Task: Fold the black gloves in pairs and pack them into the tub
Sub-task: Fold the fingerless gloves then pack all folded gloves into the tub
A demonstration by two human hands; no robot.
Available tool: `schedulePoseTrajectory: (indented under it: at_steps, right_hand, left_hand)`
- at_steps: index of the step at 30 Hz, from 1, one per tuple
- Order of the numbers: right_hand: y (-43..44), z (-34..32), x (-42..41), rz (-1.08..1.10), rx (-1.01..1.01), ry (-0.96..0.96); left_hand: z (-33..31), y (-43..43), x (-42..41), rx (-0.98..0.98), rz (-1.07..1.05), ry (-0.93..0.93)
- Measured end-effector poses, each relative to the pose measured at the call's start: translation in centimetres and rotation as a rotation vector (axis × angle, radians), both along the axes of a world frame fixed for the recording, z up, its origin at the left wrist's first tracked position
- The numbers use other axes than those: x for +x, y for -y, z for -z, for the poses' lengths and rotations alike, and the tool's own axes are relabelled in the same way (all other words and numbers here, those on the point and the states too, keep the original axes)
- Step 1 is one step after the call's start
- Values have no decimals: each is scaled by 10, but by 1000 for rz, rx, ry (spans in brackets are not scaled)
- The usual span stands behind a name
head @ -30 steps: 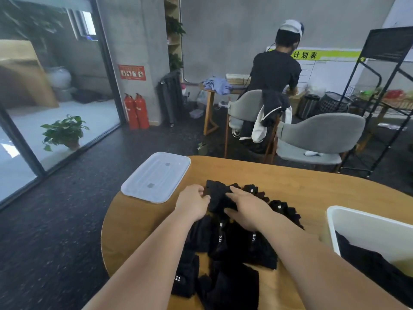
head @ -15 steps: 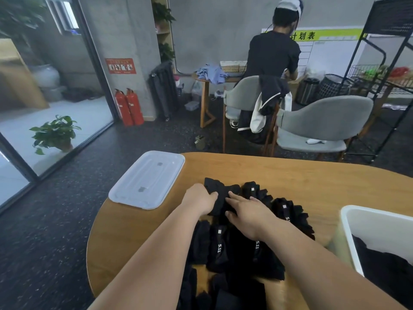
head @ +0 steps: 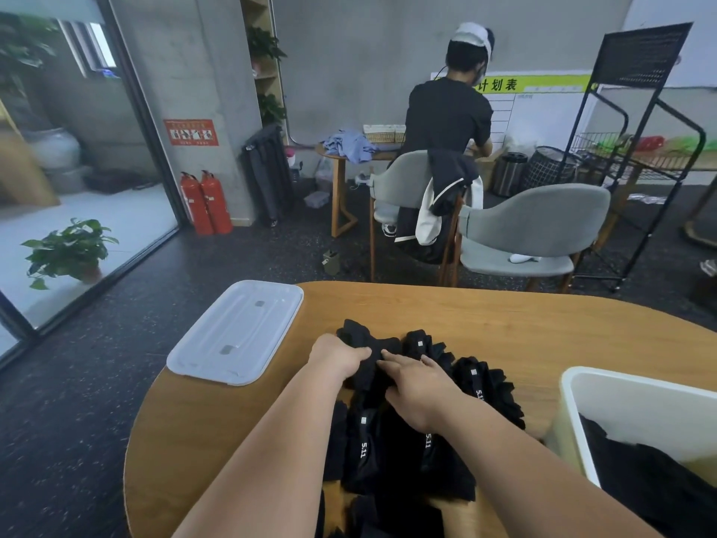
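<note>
Tub (head: 640, 401) partly beyond right edge.

Place: an office-style workroom rather than a home.
Walls: a bare concrete wall (head: 201, 52), with a red safety notice (head: 191, 132) above two red fire extinguishers (head: 205, 202).
Board: a white planning board (head: 543, 110) with a green header in Chinese characters, against the back wall.
Furniture: grey shell chairs (head: 535, 223), a round wooden worktop (head: 504, 316), and a second wooden table (head: 338, 188) with a person (head: 446, 114) at it, back turned.
Storage: a black metal rack (head: 644, 52) and a wire basket (head: 551, 167).
Frontage: floor-to-ceiling glass (head: 97, 234), with a potted plant (head: 68, 250) beyond it.
</note>
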State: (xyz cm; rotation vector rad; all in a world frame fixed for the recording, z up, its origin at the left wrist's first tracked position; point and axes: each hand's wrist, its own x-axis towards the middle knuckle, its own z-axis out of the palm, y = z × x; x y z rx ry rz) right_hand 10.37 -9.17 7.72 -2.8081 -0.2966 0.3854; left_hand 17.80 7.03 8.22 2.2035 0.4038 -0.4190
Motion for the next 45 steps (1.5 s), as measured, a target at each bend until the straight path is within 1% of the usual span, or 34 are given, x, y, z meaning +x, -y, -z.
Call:
schedulePoseTrajectory:
  at_steps: [3, 6, 9, 12, 14, 16, 19, 21, 24, 27, 30, 35, 39, 45]
  right_hand:
    - [3, -10, -5, 21, 4, 27]
    - [5, -22, -15, 52, 73, 79]
    - [8, -40, -23, 134, 229, 145]
    - [10, -61, -30, 273, 403, 185]
    - [12, -75, -38, 354, 551, 183]
    - [16, -85, -45, 440, 735, 154]
    - [23, -97, -64, 547, 957, 48]
    - [28, -106, -79, 578, 1092, -19]
    - [37, -122, -104, 531, 1306, -116]
    - [49, -136, -126, 458, 1431, -166]
    - [65, -150, -147, 453, 1461, -138]
    - [100, -159, -181, 474, 1396, -20]
    - [131, -165, -209, 568, 1326, 72]
    - [177, -163, -239, 698, 1200, 168]
  left_hand:
    - [-4, 2, -6, -109, -67, 34]
    - [-10, 0, -12, -228, -100, 85]
    - [-32, -4, -23, -317, -108, 154]
    - [-59, -9, -35, -472, -87, 206]
    - [-59, -12, -29, -571, -66, 260]
    - [-55, -17, -24, -669, -60, 274]
    - [-105, -11, -79, -800, 57, 242]
    - [-116, -7, -97, -875, 116, 217]
    - [-126, 3, -124, -924, 171, 217]
    - [-132, 18, -144, -956, 197, 220]
    - [-136, 39, -160, -953, 224, 228]
    - [-141, 83, -188, -985, 262, 215]
    - [-140, 119, -202, -1012, 290, 193]
    - [-127, 171, -217, -1014, 385, 95]
